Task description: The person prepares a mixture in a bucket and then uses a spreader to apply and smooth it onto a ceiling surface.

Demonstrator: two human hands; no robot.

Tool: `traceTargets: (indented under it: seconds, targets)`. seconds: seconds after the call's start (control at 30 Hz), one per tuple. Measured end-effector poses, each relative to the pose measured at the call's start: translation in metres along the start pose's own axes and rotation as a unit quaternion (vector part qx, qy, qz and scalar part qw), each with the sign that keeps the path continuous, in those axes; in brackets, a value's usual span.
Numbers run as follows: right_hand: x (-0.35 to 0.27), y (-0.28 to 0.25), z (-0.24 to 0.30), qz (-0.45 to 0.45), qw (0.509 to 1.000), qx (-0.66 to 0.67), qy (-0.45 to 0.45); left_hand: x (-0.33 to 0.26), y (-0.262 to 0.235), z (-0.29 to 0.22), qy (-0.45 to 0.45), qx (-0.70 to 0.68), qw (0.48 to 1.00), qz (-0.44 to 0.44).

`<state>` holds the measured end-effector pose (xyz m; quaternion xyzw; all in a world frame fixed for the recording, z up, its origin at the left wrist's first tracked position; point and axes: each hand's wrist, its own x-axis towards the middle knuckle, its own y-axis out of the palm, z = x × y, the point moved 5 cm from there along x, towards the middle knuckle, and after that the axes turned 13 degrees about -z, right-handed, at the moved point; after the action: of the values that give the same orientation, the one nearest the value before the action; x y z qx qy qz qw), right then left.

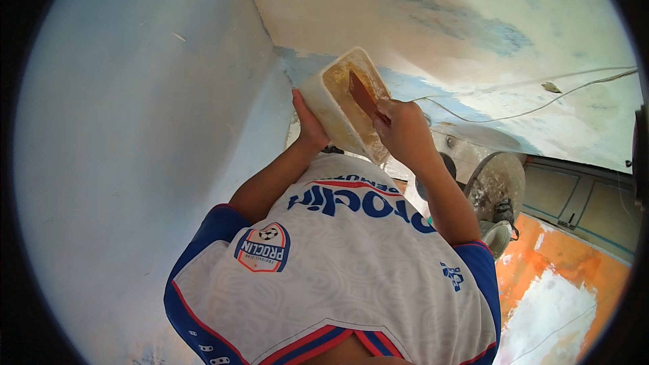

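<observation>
Right hand (404, 128) is closed around the handle of a flat reddish-brown scraper blade (363, 96), dipped into a cream rectangular plastic tub (326, 105) of yellowish paste. Left hand (309, 124) grips the tub's underside, holding it raised before a pale blue wall (155, 94).

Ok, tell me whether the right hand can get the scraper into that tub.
Probably yes: the right hand already holds the scraper inside the open tub, which the left hand tilts toward it.
</observation>
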<state>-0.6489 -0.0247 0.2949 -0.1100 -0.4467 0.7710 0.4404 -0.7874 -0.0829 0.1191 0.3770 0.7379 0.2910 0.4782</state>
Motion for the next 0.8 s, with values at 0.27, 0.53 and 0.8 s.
traceTargets:
  seconds: [0.27,0.53,0.8]
  targets:
    - [-0.013,-0.022,0.032,-0.048,0.997,0.028,0.061,-0.004,-0.009,-0.017,0.063,-0.027,0.997,0.033]
    - [-0.017,0.001,0.037,-0.11,0.994,0.025,0.001,-0.014,-0.006,-0.026,0.084,-0.004,0.996,0.019]
    - [-0.019,0.01,0.044,-0.073,0.991,-0.105,-0.048,-0.017,-0.004,-0.023,0.101,0.025,0.99,0.09]
